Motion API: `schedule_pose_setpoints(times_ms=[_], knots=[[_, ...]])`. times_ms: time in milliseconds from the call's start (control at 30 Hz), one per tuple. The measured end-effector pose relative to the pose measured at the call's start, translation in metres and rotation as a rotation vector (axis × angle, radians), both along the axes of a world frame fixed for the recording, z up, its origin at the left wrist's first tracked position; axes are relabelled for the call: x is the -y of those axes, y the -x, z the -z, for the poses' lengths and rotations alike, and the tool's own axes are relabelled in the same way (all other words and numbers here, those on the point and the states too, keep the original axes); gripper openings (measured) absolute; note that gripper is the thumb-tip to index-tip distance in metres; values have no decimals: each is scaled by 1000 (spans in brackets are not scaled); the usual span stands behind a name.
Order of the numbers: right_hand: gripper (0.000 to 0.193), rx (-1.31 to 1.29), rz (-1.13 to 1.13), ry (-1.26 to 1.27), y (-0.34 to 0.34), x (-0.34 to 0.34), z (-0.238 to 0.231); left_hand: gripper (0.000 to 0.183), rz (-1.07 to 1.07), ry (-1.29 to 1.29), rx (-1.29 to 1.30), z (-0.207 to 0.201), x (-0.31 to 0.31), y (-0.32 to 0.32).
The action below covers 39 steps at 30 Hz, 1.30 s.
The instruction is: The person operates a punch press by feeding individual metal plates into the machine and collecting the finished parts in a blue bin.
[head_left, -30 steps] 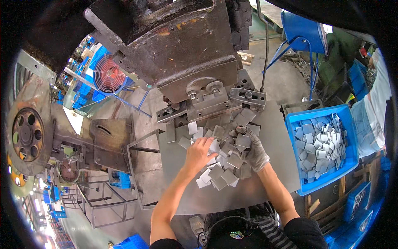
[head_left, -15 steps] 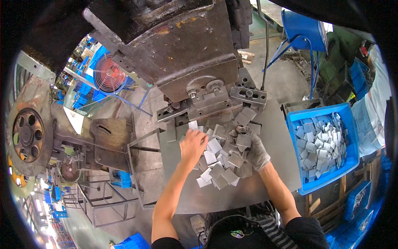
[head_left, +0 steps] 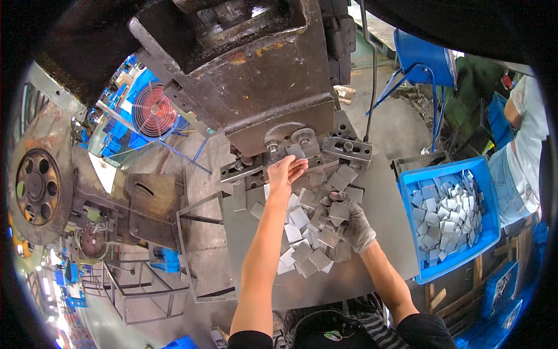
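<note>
My left hand (head_left: 286,171), bare, pinches a small grey square metal plate (head_left: 296,151) by its near edge, right in front of the press die (head_left: 314,156). My right hand (head_left: 356,225), in a grey work glove, is closed around another metal plate (head_left: 339,212) beside the pile. Under and between both hands, a loose heap of square metal plates (head_left: 303,253) lies on the grey metal table (head_left: 378,267). The gloved fingers partly hide how the right plate is gripped.
A large dark press (head_left: 261,81) stands over the table's far side. At the right is a blue bin (head_left: 410,232) full of similar plates. Beyond are a blue chair (head_left: 423,58), a red fan (head_left: 156,107) and a person in pale clothing (head_left: 514,180).
My left hand has moved forward and right from the pile up to the press die, carrying a plate. The right hand has stayed over the pile, nearly still.
</note>
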State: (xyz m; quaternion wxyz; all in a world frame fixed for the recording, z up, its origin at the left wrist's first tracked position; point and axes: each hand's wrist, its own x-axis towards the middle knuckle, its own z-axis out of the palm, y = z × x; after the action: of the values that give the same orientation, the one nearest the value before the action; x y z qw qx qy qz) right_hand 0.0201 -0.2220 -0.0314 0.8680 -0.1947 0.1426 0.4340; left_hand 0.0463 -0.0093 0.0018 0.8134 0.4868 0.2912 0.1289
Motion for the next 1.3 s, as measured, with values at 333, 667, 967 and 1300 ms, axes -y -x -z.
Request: schedule_pose_setpoints(times_ms=[333, 667, 967, 1300], knots=[[21, -6, -5, -14, 0, 3, -11, 15, -70, 67, 3, 4, 1, -6], [39, -17, 58, -116, -5, -8, -14, 15, 388, -259, -82, -22, 7, 39], [33, -170, 52, -212, -2, -7, -13, 19, 388, -1795, -23, 10, 40, 128], [19, -71, 4, -110, 2, -4, -23, 18, -10, -579, -97, -14, -8, 52]])
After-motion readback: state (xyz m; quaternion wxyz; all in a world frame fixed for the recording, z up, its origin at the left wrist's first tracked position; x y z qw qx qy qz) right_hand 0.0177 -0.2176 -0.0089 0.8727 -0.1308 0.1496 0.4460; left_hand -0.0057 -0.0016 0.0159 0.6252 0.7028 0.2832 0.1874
